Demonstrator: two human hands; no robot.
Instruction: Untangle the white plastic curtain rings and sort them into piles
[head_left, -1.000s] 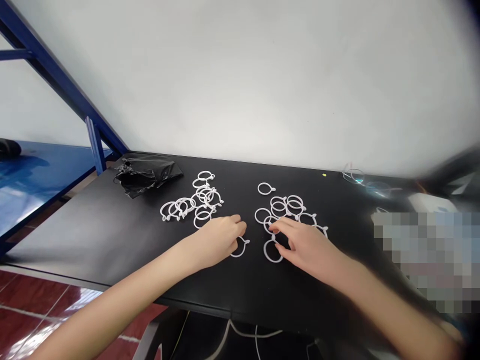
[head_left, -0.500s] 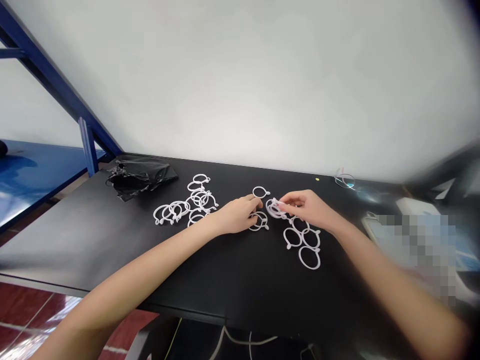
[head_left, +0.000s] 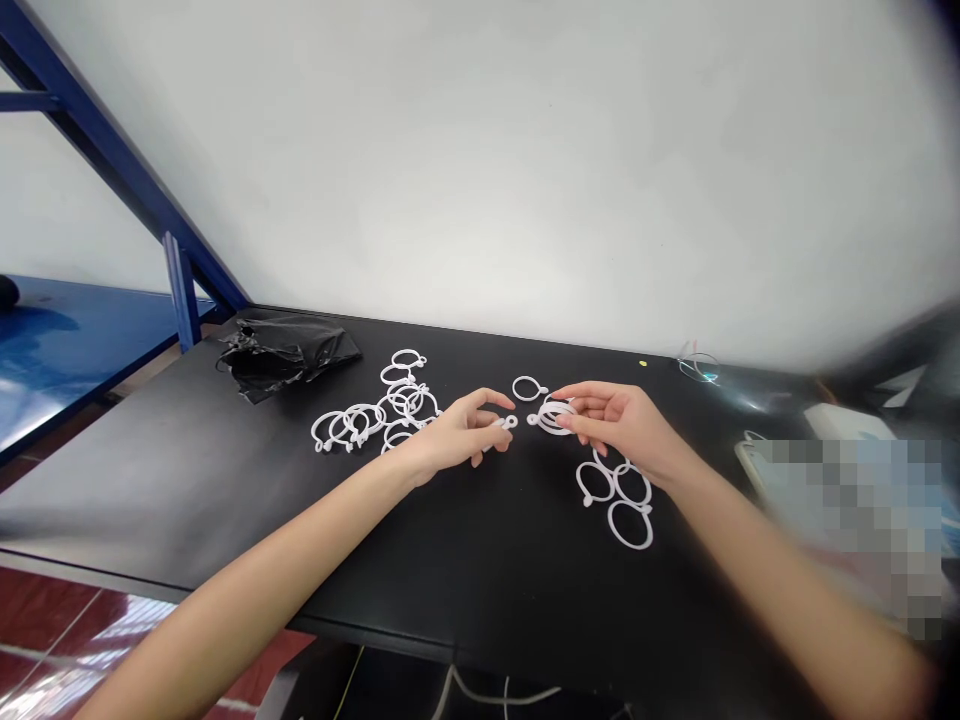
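My left hand [head_left: 472,425] is closed on white curtain rings, mostly hidden by the fingers; a small eyelet [head_left: 511,422] sticks out at the fingertips. Just to its right, my right hand [head_left: 611,420] pinches a small stack of white curtain rings [head_left: 551,418] between thumb and fingers. A single curtain ring [head_left: 529,388] lies behind, between the two hands. Below my right hand, several loose rings [head_left: 630,525] lie on the black table [head_left: 465,560]. Left of my left hand is a larger overlapping group of curtain rings [head_left: 364,420].
A crumpled black plastic bag [head_left: 289,355] lies at the back left. Eyeglasses [head_left: 699,368] rest near the wall on the right. A white box [head_left: 840,425] and blurred-out items stand at the far right. A blue metal frame [head_left: 180,290] rises beyond the left end.
My left hand has picked up rings from the table and drawn slightly left. My right hand has lifted its stack of rings, eyelets now pointing left.
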